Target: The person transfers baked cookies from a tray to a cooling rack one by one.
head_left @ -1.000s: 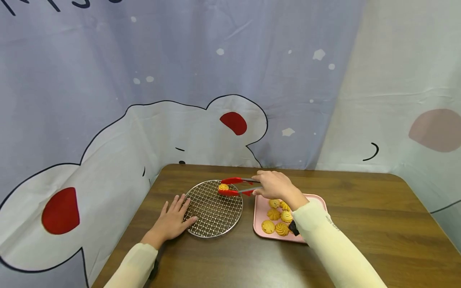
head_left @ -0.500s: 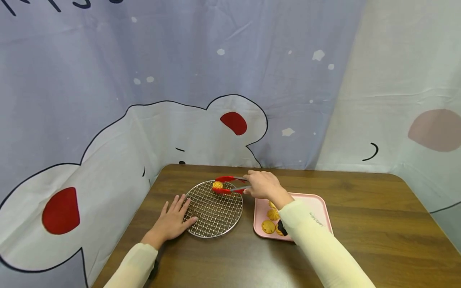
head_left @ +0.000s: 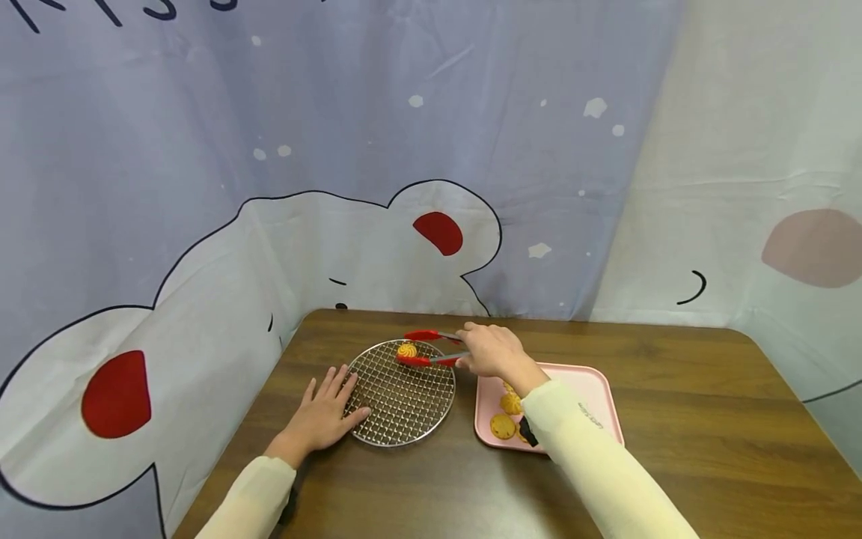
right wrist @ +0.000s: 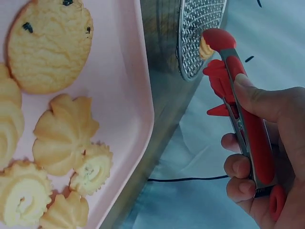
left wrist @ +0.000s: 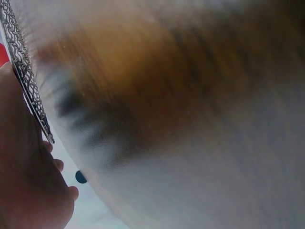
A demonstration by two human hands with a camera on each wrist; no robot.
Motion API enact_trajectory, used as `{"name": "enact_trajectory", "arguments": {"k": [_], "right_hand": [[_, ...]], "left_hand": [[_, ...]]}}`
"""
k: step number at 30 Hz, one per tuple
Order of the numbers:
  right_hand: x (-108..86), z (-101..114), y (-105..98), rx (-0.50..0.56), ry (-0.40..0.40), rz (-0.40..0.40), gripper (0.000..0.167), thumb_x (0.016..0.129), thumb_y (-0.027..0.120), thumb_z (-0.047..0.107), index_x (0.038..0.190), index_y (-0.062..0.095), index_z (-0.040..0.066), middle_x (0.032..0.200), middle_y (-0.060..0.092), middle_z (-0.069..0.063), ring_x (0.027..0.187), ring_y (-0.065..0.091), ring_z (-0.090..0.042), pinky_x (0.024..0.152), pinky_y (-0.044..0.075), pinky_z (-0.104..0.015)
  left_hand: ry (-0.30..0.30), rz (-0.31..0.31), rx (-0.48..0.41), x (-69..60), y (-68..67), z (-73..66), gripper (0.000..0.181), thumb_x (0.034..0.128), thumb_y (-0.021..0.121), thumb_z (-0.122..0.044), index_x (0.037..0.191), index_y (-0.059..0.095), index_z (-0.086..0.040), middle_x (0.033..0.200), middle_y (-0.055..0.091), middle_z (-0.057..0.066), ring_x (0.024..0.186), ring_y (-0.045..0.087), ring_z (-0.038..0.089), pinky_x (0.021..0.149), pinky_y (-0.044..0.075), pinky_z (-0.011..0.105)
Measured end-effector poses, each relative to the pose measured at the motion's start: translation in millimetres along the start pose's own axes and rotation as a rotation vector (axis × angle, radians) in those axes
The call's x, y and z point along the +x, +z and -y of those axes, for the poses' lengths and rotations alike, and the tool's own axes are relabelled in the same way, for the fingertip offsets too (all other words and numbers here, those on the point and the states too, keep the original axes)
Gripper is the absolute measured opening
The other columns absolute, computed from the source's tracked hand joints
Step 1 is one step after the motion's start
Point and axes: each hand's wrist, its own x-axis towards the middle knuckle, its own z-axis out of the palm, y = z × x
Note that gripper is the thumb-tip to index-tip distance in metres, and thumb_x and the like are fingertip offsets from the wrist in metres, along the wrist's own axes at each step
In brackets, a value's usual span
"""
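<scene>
While our right hand (head_left: 494,349) is gripping tongs (right wrist: 257,143), left hand (head_left: 322,413) resting spread at the rack (head_left: 404,404), we are judging the cookie (head_left: 407,350) there, between the tips (right wrist: 220,39), light, crumbly, best pinched gently side-on.

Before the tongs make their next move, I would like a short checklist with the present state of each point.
1. Right hand grips the red tongs: ok.
2. Left hand at the rim of the round wire rack: ok.
3. Swirl cookie within the rack's outline: ok.
4. Tongs free of that cookie: cannot tell.
5. Pink tray unobstructed in the head view: not ok, the right sleeve covers part.
</scene>
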Motion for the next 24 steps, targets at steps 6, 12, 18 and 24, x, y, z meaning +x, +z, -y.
{"name": "enact_trajectory", "arguments": {"k": [6, 12, 18, 24], "right_hand": [[-14.1, -7, -11, 0.03, 0.006, -0.009, 0.058, 0.088, 0.078, 0.042, 0.137, 0.064, 0.015, 0.115, 0.065, 0.0, 0.088, 0.069, -0.026, 0.071, 0.056, -0.043], [-31.1, -20, -22, 0.031, -0.012, -0.037, 0.06, 0.089, 0.077, 0.045, 0.138, 0.064, 0.014, 0.117, 0.065, 0.0, 0.087, 0.069, -0.025, 0.069, 0.055, -0.041], [-49.9, -36, -31, 0.03, -0.015, -0.052, 0.062, 0.088, 0.078, 0.046, 0.137, 0.065, 0.012, 0.111, 0.065, -0.001, 0.076, 0.065, -0.022, 0.063, 0.053, -0.04], [-70.4, -50, -35, 0.029, -0.002, -0.05, 0.06, 0.087, 0.078, 0.045, 0.136, 0.065, 0.013, 0.11, 0.066, -0.001, 0.073, 0.062, -0.018, 0.061, 0.052, -0.038]], "left_hand": [[0.021, -0.021, -0.018, -1.2, 2.0, 0.3, 0.082, 0.1018, 0.046, -0.06, 0.157, 0.034, -0.001, 0.165, 0.021, 0.025, 0.153, 0.014, 0.046, 0.117, 0.008, 0.071], [0.013, -0.021, -0.018, -1.9, -0.1, 0.8, 0.082, 0.1018, 0.047, -0.059, 0.158, 0.032, -0.001, 0.166, 0.02, 0.023, 0.153, 0.013, 0.045, 0.118, 0.008, 0.07], [0.013, -0.018, -0.011, -0.5, 0.8, 1.1, 0.081, 0.102, 0.046, -0.059, 0.157, 0.034, -0.001, 0.165, 0.021, 0.025, 0.153, 0.014, 0.046, 0.117, 0.009, 0.071], [0.011, -0.015, -0.015, 0.7, 0.6, 0.1, 0.082, 0.1013, 0.046, -0.061, 0.157, 0.034, -0.002, 0.165, 0.021, 0.023, 0.153, 0.014, 0.045, 0.117, 0.008, 0.071]]}}
